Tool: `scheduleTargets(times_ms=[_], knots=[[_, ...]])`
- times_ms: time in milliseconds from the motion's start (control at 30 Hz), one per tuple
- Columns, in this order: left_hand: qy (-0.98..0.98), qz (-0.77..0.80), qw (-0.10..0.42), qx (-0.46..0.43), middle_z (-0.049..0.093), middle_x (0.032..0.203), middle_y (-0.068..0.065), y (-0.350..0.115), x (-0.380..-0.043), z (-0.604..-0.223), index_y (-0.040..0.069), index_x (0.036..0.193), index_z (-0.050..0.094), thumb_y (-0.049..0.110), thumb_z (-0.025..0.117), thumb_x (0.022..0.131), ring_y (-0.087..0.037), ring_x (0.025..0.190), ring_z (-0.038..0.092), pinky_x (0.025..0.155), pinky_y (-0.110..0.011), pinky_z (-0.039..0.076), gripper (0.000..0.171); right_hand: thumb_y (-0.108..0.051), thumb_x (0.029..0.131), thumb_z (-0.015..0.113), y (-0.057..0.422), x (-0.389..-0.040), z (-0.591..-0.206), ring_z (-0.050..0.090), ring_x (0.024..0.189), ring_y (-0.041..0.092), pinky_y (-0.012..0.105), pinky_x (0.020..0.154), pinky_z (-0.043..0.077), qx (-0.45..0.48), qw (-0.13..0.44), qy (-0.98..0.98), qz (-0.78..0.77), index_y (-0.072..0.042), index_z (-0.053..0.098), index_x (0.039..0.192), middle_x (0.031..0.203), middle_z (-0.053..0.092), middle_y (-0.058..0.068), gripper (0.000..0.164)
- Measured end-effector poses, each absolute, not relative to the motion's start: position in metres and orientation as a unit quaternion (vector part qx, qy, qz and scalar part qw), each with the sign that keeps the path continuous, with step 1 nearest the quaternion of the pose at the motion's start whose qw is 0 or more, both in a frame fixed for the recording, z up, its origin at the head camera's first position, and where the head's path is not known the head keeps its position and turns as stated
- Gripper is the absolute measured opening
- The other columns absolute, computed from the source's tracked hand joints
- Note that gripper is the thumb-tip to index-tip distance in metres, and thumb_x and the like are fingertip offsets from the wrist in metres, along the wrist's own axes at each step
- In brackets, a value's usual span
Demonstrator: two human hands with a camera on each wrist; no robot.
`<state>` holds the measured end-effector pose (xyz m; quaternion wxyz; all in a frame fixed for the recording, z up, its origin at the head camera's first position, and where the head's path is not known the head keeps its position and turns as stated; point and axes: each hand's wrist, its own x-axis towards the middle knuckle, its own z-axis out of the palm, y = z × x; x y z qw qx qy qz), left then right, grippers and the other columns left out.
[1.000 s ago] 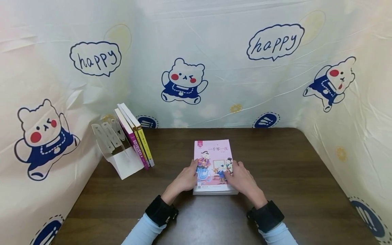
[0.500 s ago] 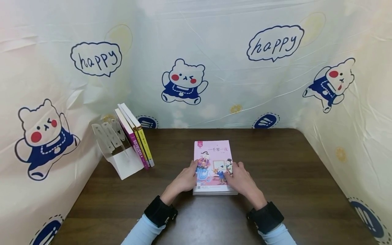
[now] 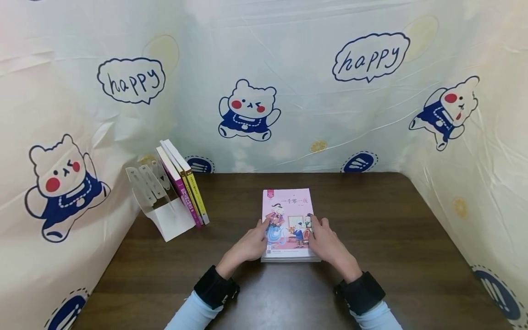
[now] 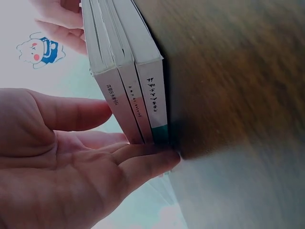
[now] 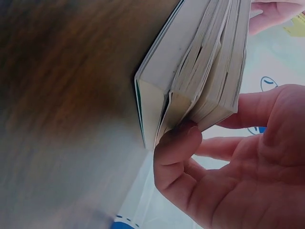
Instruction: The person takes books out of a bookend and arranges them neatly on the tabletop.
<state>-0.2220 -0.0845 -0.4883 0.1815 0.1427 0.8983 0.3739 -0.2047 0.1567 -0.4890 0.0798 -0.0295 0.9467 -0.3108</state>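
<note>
A stack of three books (image 3: 288, 233) lies on the dark wooden table, a pink illustrated one on top. My left hand (image 3: 249, 242) holds the stack's left side. Its thumb is at the top book's edge in the left wrist view, and its fingers reach along the spines (image 4: 133, 102) down near the table. At the opposite side, my right hand (image 3: 328, 244) grips the stack by its page edges. In the right wrist view a curled finger (image 5: 178, 148) presses the pages (image 5: 200, 90), with the thumb near the top cover. The far fingers are partly hidden behind the books.
Further left, a white book stand (image 3: 171, 220) holds a few leaning books (image 3: 183, 183) with purple and yellow spines. A cloth curtain (image 3: 305, 59) printed with bears surrounds the back and sides of the wooden table (image 3: 383, 224).
My right thumb has slid from the pink cover toward its right edge. The left hand has shifted only slightly, and the books stay almost where they were.
</note>
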Motion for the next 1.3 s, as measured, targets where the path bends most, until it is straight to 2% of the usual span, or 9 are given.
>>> scheduleTargets(times_ms=[167,467,633,767,867,967,1067,1200,1300], knots=[[0.899,0.369,0.185,0.148,0.02,0.169,-0.036,-0.086,-0.218,-0.488,-0.002,0.163,0.024,0.008,0.05,0.108,-0.046,0.154,0.026,0.122,-0.065,0.03,0.061,-0.016,0.104,0.057,0.158,-0.204,-0.489,0.062,0.103,0.037,0.045,0.077,0.056,-0.027,0.087,0.945,-0.314,0.0,0.031,0.161,0.143,0.044,0.032,0.066],[0.897,0.365,0.181,0.173,0.025,0.168,-0.035,-0.09,-0.212,-0.484,-0.001,0.163,0.024,0.01,0.05,0.109,-0.046,0.153,0.028,0.121,-0.065,0.031,0.062,-0.018,0.104,0.057,0.158,-0.205,-0.49,0.061,0.111,0.041,0.053,0.085,0.057,-0.03,0.095,0.948,-0.303,0.003,0.028,0.161,0.15,0.041,0.036,0.068],[0.891,0.371,0.186,0.183,0.028,0.168,-0.032,-0.094,-0.208,-0.481,-0.002,0.162,0.026,0.01,0.05,0.109,-0.045,0.152,0.033,0.12,-0.066,0.032,0.06,-0.018,0.104,0.056,0.159,-0.205,-0.491,0.061,0.109,0.039,0.047,0.079,0.056,-0.027,0.103,0.947,-0.302,0.002,0.027,0.162,0.15,0.041,0.035,0.068],[0.889,0.377,0.186,0.18,0.038,0.165,-0.029,-0.098,-0.206,-0.481,0.0,0.162,0.03,0.01,0.051,0.109,-0.041,0.138,0.049,0.116,-0.064,0.041,0.058,-0.018,0.104,0.057,0.159,-0.205,-0.493,0.062,0.107,0.038,0.044,0.077,0.056,-0.027,0.106,0.947,-0.302,0.001,0.026,0.163,0.151,0.04,0.035,0.069],[0.893,0.376,0.177,0.172,0.045,0.161,-0.027,-0.101,-0.206,-0.482,0.002,0.16,0.036,0.011,0.053,0.108,-0.038,0.123,0.056,0.107,-0.06,0.05,0.056,-0.017,0.103,0.057,0.16,-0.205,-0.493,0.062,0.107,0.038,0.045,0.077,0.057,-0.028,0.105,0.947,-0.302,0.001,0.026,0.163,0.151,0.04,0.035,0.069],[0.897,0.378,0.158,0.164,0.052,0.155,-0.027,-0.106,-0.206,-0.483,0.0,0.156,0.043,0.011,0.055,0.107,-0.037,0.117,0.059,0.102,-0.059,0.053,0.052,-0.017,0.103,0.057,0.16,-0.205,-0.493,0.062,0.108,0.039,0.047,0.079,0.057,-0.03,0.103,0.947,-0.302,0.002,0.026,0.162,0.152,0.04,0.035,0.069],[0.902,0.388,0.123,0.144,0.059,0.148,-0.026,-0.109,-0.206,-0.483,-0.001,0.151,0.05,0.009,0.057,0.107,-0.035,0.115,0.063,0.104,-0.06,0.054,0.046,-0.017,0.103,0.057,0.16,-0.205,-0.493,0.062,0.109,0.04,0.05,0.082,0.058,-0.031,0.103,0.947,-0.304,0.002,0.026,0.162,0.152,0.039,0.036,0.069],[0.911,0.395,0.061,0.1,0.071,0.128,-0.024,-0.116,-0.207,-0.484,-0.001,0.143,0.058,0.006,0.056,0.106,-0.031,0.1,0.067,0.092,-0.056,0.06,0.038,-0.018,0.103,0.058,0.161,-0.205,-0.492,0.062,0.11,0.041,0.052,0.084,0.059,-0.029,0.107,0.945,-0.307,0.001,0.026,0.163,0.153,0.038,0.036,0.07],[0.915,0.399,0.014,0.065,0.073,0.117,-0.021,-0.123,-0.207,-0.485,0.0,0.139,0.062,0.006,0.057,0.106,-0.028,0.091,0.067,0.082,-0.051,0.062,0.034,-0.019,0.103,0.059,0.161,-0.204,-0.492,0.062,0.109,0.04,0.051,0.084,0.059,-0.029,0.109,0.945,-0.306,0.0,0.026,0.163,0.153,0.038,0.035,0.071]])
